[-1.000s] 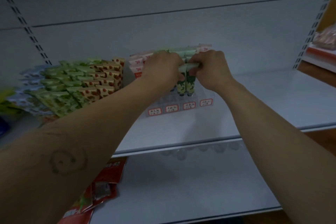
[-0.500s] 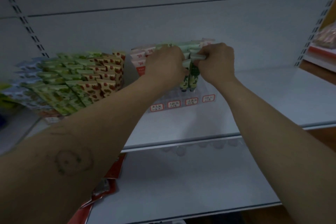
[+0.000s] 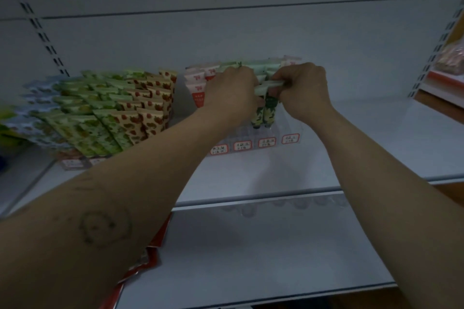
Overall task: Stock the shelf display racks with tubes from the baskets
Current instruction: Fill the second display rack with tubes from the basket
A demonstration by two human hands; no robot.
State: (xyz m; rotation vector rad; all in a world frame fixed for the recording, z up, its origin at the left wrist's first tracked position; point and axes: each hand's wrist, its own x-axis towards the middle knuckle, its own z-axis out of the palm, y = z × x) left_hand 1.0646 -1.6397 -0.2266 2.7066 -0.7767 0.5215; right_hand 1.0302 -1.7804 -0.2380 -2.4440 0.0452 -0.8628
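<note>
Far left, a packed rack of green- & red-print tubes [image 3: 113,113] looks full. At the clear acrylic display rack w/ red-bordered labels [image 3: 253,144], the left hand [image 3: 232,93] has fingers curled at the tube tops; actual grip is hidden, can't tell. Btwn the hands, two green leaf-print tubes [image 3: 266,113] stand cap-down in a slot. The right hand [image 3: 303,93] pinches their pale crimped ends. Best approach: keep them upright, press straight down till seated, & steady the neighbours w/ the left.
</note>
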